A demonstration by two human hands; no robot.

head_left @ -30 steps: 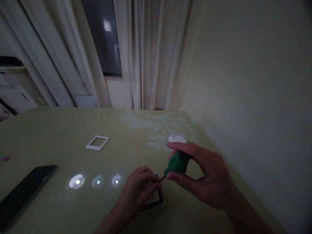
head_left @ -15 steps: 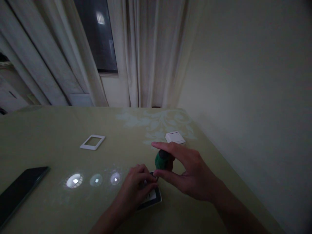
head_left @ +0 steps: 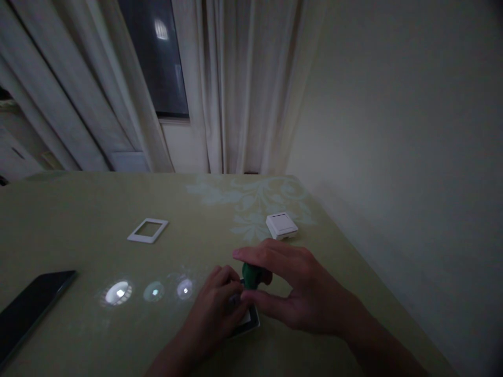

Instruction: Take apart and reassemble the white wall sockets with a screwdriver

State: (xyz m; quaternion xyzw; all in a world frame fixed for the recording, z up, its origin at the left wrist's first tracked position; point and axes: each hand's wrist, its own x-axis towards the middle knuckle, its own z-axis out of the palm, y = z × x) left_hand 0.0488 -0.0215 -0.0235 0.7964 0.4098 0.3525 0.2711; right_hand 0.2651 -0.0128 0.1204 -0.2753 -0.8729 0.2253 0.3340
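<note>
My right hand is closed round the green handle of a screwdriver, whose tip points down at a socket module on the table. My left hand is closed on that module and covers most of it, fingers curled over its top. Only the module's dark rim and a bit of its white face show. The two hands touch just above the module.
A white switch lies behind my right hand. A white empty frame rests at centre left, and a dark phone at the left edge. Three light spots shine on the green patterned table. A wall runs along the right.
My right hand has lowered and swung the screwdriver from slanted to nearly upright over the module, uncovering the white switch behind. The left hand keeps its hold.
</note>
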